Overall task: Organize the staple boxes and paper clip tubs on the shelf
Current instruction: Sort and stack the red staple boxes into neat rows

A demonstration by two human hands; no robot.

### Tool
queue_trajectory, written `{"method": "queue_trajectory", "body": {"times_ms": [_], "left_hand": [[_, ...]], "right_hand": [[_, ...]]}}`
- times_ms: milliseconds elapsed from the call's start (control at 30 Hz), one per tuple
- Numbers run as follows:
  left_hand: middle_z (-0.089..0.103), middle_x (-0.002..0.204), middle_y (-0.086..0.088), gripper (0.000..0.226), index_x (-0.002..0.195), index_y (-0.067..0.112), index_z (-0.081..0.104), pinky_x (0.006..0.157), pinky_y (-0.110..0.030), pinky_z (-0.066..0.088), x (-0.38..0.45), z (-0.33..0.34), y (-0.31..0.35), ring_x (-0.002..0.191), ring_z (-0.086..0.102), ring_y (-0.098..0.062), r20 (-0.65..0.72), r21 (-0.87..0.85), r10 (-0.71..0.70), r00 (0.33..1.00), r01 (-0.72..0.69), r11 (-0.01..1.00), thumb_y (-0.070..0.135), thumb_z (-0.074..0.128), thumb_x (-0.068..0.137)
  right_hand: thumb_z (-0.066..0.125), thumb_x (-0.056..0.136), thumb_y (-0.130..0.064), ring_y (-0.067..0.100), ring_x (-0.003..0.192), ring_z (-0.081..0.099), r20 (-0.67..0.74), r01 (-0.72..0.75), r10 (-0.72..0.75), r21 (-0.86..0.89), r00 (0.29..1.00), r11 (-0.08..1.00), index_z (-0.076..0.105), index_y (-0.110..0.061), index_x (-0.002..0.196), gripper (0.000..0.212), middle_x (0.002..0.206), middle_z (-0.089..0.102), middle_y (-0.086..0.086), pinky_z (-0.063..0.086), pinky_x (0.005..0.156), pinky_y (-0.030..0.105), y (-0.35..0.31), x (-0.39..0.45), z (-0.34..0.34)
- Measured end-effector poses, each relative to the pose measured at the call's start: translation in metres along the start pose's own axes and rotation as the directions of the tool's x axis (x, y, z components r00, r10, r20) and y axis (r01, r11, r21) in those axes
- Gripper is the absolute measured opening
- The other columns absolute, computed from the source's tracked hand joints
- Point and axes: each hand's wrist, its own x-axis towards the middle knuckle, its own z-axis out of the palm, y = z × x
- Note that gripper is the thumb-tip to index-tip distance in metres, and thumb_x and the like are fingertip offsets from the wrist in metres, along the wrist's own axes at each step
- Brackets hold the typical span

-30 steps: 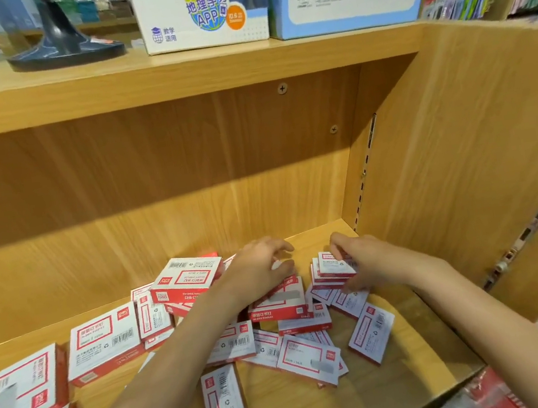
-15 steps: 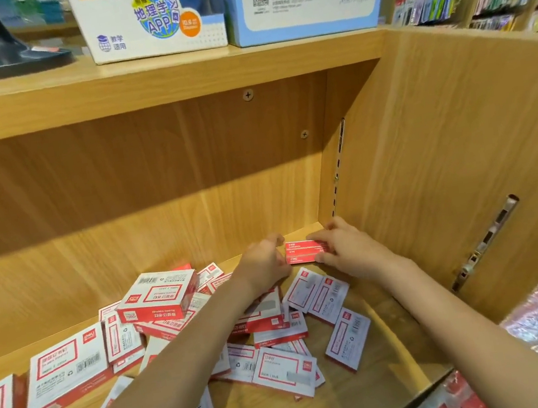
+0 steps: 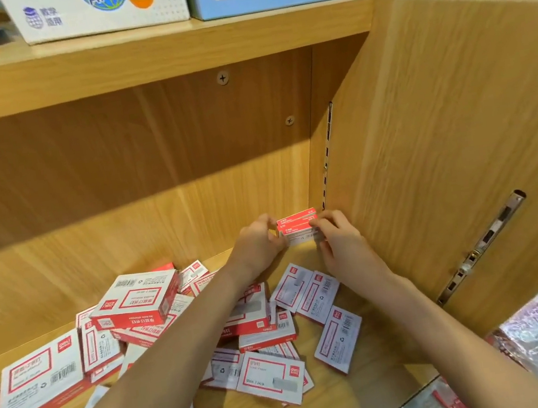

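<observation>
Step in hand, as judged: small staple boxes are being gathered into a stack at the back right corner of the shelf (image 3: 382,381). A small stack of boxes (image 3: 298,226) is held up off the shelf board, close to the back panel and just beside the right side wall (image 3: 459,142). The stack is pinched at its left end by the left hand (image 3: 259,243), fingers curled round it, and at its right end by the right hand (image 3: 339,245), thumb and fingertips closed on it. Two red edges and a paler one below can be made out; the exact count is not clear.

The loose pile of staple boxes (image 3: 262,339) lies scattered on the shelf below and to the left of the hands, with larger cartons (image 3: 136,300) heaped at the left, one resting tilted on others.

Next move, as judged: the stack is to be squared and set down flush into the corner, edges aligned with the wall, then further small boxes lifted from the pile.

Not resolved: no paper clip tubs are seen anywhere in view. Whether the stack touches the back panel cannot be told. Boxes under the forearms are hidden; the cartons at the far left are cut off by the frame. Print on the boxes is too small to read
</observation>
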Motion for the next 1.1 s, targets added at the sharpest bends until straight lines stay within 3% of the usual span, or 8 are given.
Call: {"method": "queue_trajectory", "body": {"times_ms": [167,333,433,500,633,800,900,1100], "left_hand": [[0.053,0.068,0.009,0.016,0.094,0.014,0.047,0.050,-0.005,0.039,0.006,0.009,0.001,0.062,0.052,-0.006,-0.073,-0.056,-0.038,0.997,0.034,0.998,0.014,0.061,0.086],[0.065,0.095,-0.005,0.025,0.110,0.007,0.048,0.053,-0.006,0.041,0.007,0.012,0.001,0.078,0.055,-0.011,-0.093,-0.067,-0.074,0.993,0.068,0.995,0.010,0.057,0.087],[0.063,0.103,-0.003,0.030,0.116,0.007,0.049,0.069,-0.011,0.042,0.001,0.009,-0.005,0.087,0.054,-0.010,-0.095,-0.046,-0.089,0.992,0.085,0.995,0.012,0.057,0.088],[0.063,0.109,-0.004,0.028,0.115,0.008,0.055,0.077,-0.017,0.042,-0.001,0.007,-0.008,0.092,0.054,-0.009,-0.062,-0.043,-0.092,0.994,0.090,0.995,0.012,0.057,0.087],[0.060,0.115,-0.003,0.033,0.119,0.014,0.058,0.077,-0.020,0.038,0.001,0.010,-0.006,0.099,0.053,-0.013,0.066,0.069,-0.042,0.997,0.037,0.997,0.017,0.058,0.086],[0.053,0.123,-0.006,0.044,0.130,0.016,0.049,0.085,-0.025,0.038,0.001,0.010,-0.002,0.111,0.049,-0.021,0.101,0.214,-0.002,0.995,-0.020,0.977,0.018,0.056,0.086],[0.056,0.115,-0.010,0.042,0.130,0.016,0.046,0.088,-0.031,0.040,-0.005,0.008,-0.002,0.107,0.050,-0.026,0.084,0.285,0.061,0.995,-0.083,0.955,0.015,0.051,0.088],[0.061,0.121,-0.001,0.033,0.124,0.015,0.054,0.087,-0.014,0.036,-0.029,-0.020,-0.012,0.107,0.055,-0.012,0.059,0.199,0.110,0.992,-0.120,0.973,0.014,0.050,0.092]], "right_hand": [[0.043,0.093,-0.003,0.015,0.111,0.052,0.011,-0.024,0.023,0.067,1.000,0.997,0.049,-0.012,0.128,0.037,0.146,0.026,-0.001,0.040,0.092,0.018,-0.006,-0.003,-0.003],[0.045,0.091,-0.002,0.014,0.125,0.039,0.123,0.016,-0.016,-0.001,0.992,1.000,0.044,-0.016,0.130,0.041,0.150,0.013,-0.007,0.035,0.101,0.024,0.001,-0.006,0.002],[0.047,0.091,-0.003,0.011,0.129,0.035,0.104,-0.009,0.009,-0.002,0.995,1.000,0.038,-0.018,0.134,0.047,0.152,0.006,-0.009,0.032,0.104,0.022,0.003,-0.006,0.005],[0.047,0.091,-0.003,0.012,0.130,0.034,0.119,-0.008,0.011,-0.021,0.993,1.000,0.034,-0.018,0.137,0.050,0.153,0.001,-0.010,0.033,0.104,0.023,0.004,-0.006,0.007],[0.046,0.093,-0.007,0.015,0.138,0.023,0.194,0.020,-0.013,-0.035,0.981,0.999,0.028,-0.015,0.141,0.052,0.154,-0.009,-0.008,0.030,0.107,0.025,0.002,0.003,0.008],[0.043,0.095,-0.011,0.013,0.140,0.016,0.232,-0.060,0.047,0.050,0.972,0.997,0.022,-0.016,0.144,0.054,0.155,-0.011,-0.004,0.022,0.104,0.017,-0.003,0.009,0.005],[0.043,0.094,-0.010,0.017,0.142,0.012,0.254,-0.022,0.016,0.018,0.967,1.000,0.022,-0.015,0.144,0.054,0.155,-0.014,0.001,0.023,0.108,0.023,-0.004,0.008,0.003],[0.047,0.091,-0.004,0.020,0.138,0.024,0.219,-0.013,0.002,0.046,0.976,0.999,0.031,-0.019,0.140,0.053,0.155,0.002,0.002,0.034,0.101,0.023,-0.015,-0.003,-0.017]]}}
